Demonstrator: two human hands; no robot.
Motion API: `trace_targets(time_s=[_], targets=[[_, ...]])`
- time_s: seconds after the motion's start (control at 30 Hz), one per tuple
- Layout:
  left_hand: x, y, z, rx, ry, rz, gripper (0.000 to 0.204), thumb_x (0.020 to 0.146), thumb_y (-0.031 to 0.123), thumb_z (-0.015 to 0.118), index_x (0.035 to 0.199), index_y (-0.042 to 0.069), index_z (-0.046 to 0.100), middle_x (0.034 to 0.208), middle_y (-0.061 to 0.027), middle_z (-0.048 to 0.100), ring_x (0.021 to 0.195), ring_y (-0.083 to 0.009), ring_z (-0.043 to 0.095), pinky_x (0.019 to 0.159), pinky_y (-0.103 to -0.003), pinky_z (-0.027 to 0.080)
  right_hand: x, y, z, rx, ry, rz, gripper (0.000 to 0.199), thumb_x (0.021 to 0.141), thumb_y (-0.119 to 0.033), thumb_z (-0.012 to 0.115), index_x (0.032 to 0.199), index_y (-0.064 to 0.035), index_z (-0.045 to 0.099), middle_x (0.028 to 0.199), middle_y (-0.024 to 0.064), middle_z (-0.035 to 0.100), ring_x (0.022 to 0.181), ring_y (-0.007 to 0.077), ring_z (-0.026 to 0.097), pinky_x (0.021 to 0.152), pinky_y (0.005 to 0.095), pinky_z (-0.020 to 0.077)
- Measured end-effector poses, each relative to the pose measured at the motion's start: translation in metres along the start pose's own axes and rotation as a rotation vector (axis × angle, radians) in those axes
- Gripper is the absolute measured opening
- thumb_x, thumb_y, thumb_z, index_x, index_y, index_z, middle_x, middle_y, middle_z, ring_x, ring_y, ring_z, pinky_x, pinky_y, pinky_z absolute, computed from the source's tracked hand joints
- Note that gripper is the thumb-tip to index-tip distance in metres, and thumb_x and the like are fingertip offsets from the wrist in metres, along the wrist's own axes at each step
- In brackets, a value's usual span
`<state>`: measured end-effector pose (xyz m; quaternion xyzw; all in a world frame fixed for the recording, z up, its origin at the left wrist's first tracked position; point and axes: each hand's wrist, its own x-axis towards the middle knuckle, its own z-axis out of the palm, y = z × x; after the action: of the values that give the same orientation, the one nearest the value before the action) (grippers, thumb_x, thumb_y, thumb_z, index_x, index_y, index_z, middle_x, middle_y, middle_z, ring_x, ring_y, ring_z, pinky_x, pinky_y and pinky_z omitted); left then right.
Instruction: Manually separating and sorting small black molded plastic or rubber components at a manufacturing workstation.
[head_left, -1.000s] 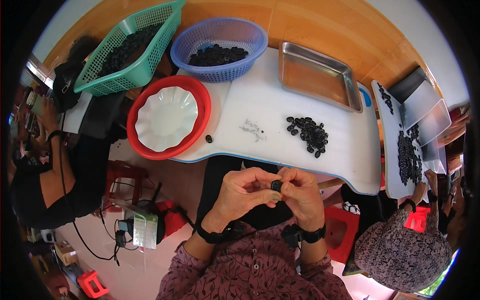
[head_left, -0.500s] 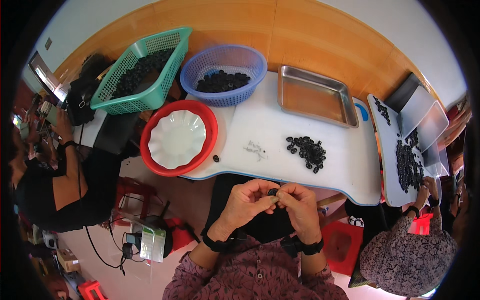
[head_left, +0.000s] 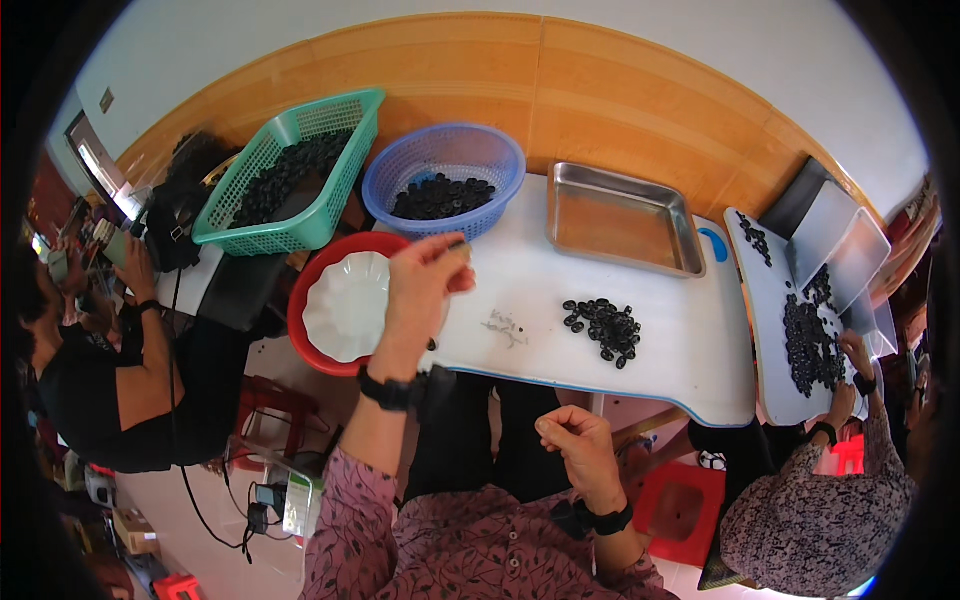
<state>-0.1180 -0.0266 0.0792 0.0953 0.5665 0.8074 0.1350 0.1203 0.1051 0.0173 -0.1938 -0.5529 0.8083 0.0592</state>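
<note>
My left hand [head_left: 425,290] is raised over the table beside the white scalloped bowl [head_left: 340,310], which sits inside a red basin [head_left: 302,335]. Its fingertips pinch a small black oval piece [head_left: 458,246], just in front of the blue-purple basket [head_left: 505,165] with many similar black pieces in it. Over my lap, past the table's front edge, my right hand [head_left: 583,455] is closed with thumb and finger together; whatever they hold, if anything, is too small to see. Loose black oval pieces [head_left: 605,328] lie in a pile on the white table, near some thin pale scraps [head_left: 505,328].
A green basket [head_left: 310,230] of black pieces stands at the back left. A metal tray [head_left: 625,225] lies at the back of the white table [head_left: 690,350]. People sit at both sides; the one on the right works at another table with black pieces [head_left: 810,340].
My hands have parted. The left has carried the black piece up and forward toward the blue-purple basket; the right has dropped slightly toward me. A small dark speck now shows by the pale scraps.
</note>
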Motion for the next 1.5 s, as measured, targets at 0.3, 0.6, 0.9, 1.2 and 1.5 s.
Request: trace_targets(time_s=[0.3, 0.6, 0.9, 1.2, 1.5], targets=[[0.066, 0.004, -0.027, 0.072, 0.158, 0.075, 0.023, 0.086, 0.014, 0.067, 0.099, -0.006, 0.062, 0.079, -0.0071, 0.064, 0.063, -0.0127, 0.061, 0.059, -0.023, 0.052, -0.004, -0.003, -0.003, 0.011, 0.042, -0.007, 0.008, 0.083, -0.007, 0.069, 0.086, -0.001, 0.066, 0.075, 0.0015, 0.063, 0.064, 0.0066, 0.056, 0.06, 0.0185, 0.0432], [-0.054, -0.047, -0.016, 0.672, -0.182, -0.034, 0.016, 0.087, 0.012, 0.064, 0.093, -0.002, 0.067, 0.071, -0.0034, 0.063, 0.055, -0.0084, 0.057, 0.049, -0.023, 0.046, 0.005, 0.022, -0.005, -0.128, 0.063, -0.005, 0.008, 0.085, -0.008, 0.068, 0.089, -0.001, 0.067, 0.076, 0.0011, 0.063, 0.065, 0.0059, 0.056, 0.06, 0.0187, 0.0444], [-0.073, -0.086, -0.019, 0.893, -0.038, 0.356, 0.008, 0.08, 0.006, 0.064, 0.085, 0.0, 0.065, 0.076, -0.0181, 0.063, 0.069, -0.0342, 0.062, 0.062, -0.04, 0.049, 0.041, 0.004, 0.025, -0.709, 0.265, -0.504, 0.007, 0.081, -0.001, 0.067, 0.088, -0.0004, 0.065, 0.08, 0.0099, 0.059, 0.062, 0.0166, 0.058, 0.057, 0.0274, 0.046], [-0.071, -0.085, -0.02, 0.864, -0.03, 0.301, 0.008, 0.079, 0.006, 0.064, 0.084, 0.0, 0.066, 0.076, -0.0178, 0.064, 0.068, -0.0327, 0.063, 0.061, -0.038, 0.05, 0.094, 0.013, 0.031, -0.999, 0.389, -0.627, 0.01, 0.08, -0.007, 0.066, 0.089, -0.0045, 0.064, 0.082, 0.0114, 0.056, 0.067, 0.0288, 0.06, 0.058, 0.0373, 0.0468], [-0.073, -0.09, -0.027, 0.728, -0.025, 0.246, 0.008, 0.078, 0.005, 0.067, 0.085, 0.0, 0.067, 0.074, -0.0152, 0.064, 0.063, -0.0256, 0.062, 0.058, -0.033, 0.048, 0.106, 0.016, 0.04, -1.186, 0.469, -0.652, 0.005, 0.081, -0.01, 0.064, 0.081, -0.0055, 0.061, 0.079, 0.0106, 0.054, 0.066, 0.0315, 0.059, 0.058, 0.04, 0.047]])
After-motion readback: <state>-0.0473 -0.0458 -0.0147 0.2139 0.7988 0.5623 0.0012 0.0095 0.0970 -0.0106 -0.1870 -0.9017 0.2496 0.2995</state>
